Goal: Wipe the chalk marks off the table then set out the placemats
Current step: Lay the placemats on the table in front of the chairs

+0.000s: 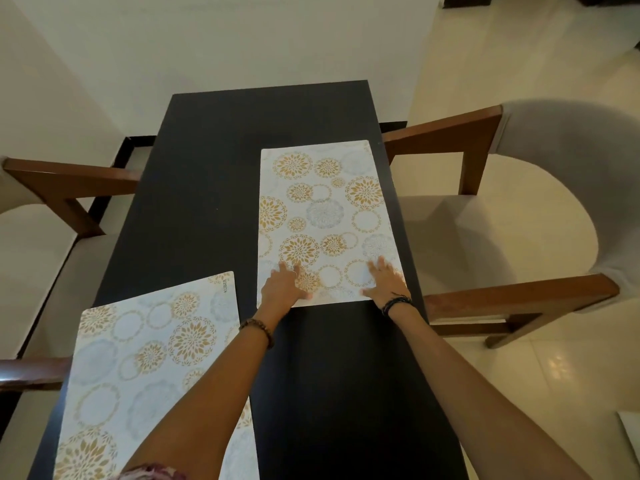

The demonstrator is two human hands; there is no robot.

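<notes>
From the head camera, a dark desk (194, 202) runs away from the person, with a chair (502, 216) at its right side and another chair (52, 188) at its left. No chalk marks show on the bare dark surface, so the wiping looks finished, though faint marks could be lost in the dim picture.

Two placemats with gold and grey floral circles lie on the desk. The far mat (325, 216) lies flat along the right edge, in front of the right chair. The left hand (282, 287) and the right hand (382, 280) both rest on its near end, fingers straight and spread, palms down. Neither grip holds anything; the hands only press or smooth the mat flat. The left hand is close to the near left corner, the right close to the near right corner, and both arms wear bead bracelets.

The near mat (145, 358) lies on the left side of the desk, close to the person, partly hidden by the left forearm. It sits a little askew to the desk edge.

Judging by this, the task is well into its second part: two mats are down. Whether more mats remain cannot be told; none shows elsewhere. The far left and near right places are bare.
</notes>
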